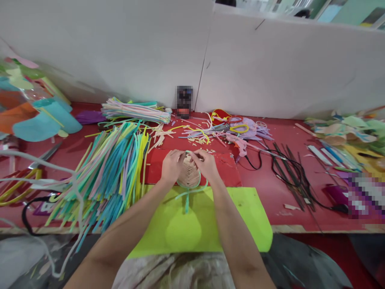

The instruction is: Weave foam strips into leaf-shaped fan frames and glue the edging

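A leaf made of beige pipe cleaners (188, 172), edged with a mint-green pipe cleaner, lies between my hands with its pointed end away from me. My left hand (172, 164) pinches its upper left edge near the tip. At the tip's right side, my right hand (205, 163) has thumb and forefinger closed on the green edging. A mint-green stem (187, 204) hangs from the leaf's near end, and a loose green strand curves out below my right hand. Under the leaf are a red board (224, 168) and a yellow-green sheet (240, 212). My fingertips hide part of the tip.
Left of me lies a big pile of coloured pipe cleaners (102, 172), with yellow-handled scissors (33, 176) beyond it. A hot glue gun (237, 142) and beige offcuts (200, 138) are behind the board. Dark wire stems (293, 172) lie right. A dark device (184, 100) leans on the wall.
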The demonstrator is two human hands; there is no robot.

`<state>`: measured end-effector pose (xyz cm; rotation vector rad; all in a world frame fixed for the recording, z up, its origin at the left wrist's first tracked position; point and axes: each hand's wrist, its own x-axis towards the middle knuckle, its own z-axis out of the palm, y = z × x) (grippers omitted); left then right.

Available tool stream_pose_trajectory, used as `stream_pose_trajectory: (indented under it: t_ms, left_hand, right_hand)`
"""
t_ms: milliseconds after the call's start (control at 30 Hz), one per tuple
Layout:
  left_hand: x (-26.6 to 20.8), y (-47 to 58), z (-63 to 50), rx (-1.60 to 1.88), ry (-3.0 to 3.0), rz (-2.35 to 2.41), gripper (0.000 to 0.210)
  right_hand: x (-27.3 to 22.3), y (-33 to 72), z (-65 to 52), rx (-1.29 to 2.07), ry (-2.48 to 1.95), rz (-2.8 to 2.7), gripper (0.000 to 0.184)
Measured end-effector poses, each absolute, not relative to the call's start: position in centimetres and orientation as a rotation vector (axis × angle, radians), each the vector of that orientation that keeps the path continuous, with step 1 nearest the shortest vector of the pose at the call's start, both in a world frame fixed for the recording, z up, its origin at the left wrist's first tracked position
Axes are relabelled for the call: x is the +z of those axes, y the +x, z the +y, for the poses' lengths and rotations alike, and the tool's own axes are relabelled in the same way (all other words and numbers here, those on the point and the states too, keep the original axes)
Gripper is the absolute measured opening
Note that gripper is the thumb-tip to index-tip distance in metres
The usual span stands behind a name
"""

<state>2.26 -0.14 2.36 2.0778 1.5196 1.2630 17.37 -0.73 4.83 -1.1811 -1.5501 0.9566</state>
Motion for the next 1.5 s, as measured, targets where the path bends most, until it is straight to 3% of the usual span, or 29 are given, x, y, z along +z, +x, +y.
stream_pose_trajectory:
  t_ms: [367, 600, 1067, 1500]
  left_hand:
    - [2.3, 1.2, 1.4, 1.037, 1.365, 0.924, 0.034]
    - [1.7, 1.1, 1.3, 0.918, 1.256, 0.823, 0.021]
    - [2.6, 2.3, 0.4, 1.148, 0.816, 0.709, 0.025]
    - [1.6, 1.4, 1.2, 1.003, 0.826, 0.655, 0.019]
  right_hand:
    - [6.1, 19.9, -0.6, 1.234, -1.111, -1.548, 0.027]
    - [6.0, 20.1, -0.7, 1.277, -1.061, -1.583, 0.026]
    - [5.6, 17.9, -0.8, 1.278, -1.038, -1.434, 0.031]
    - [5.4, 18.9, -0.4, 1.228, -1.056, -1.571, 0.029]
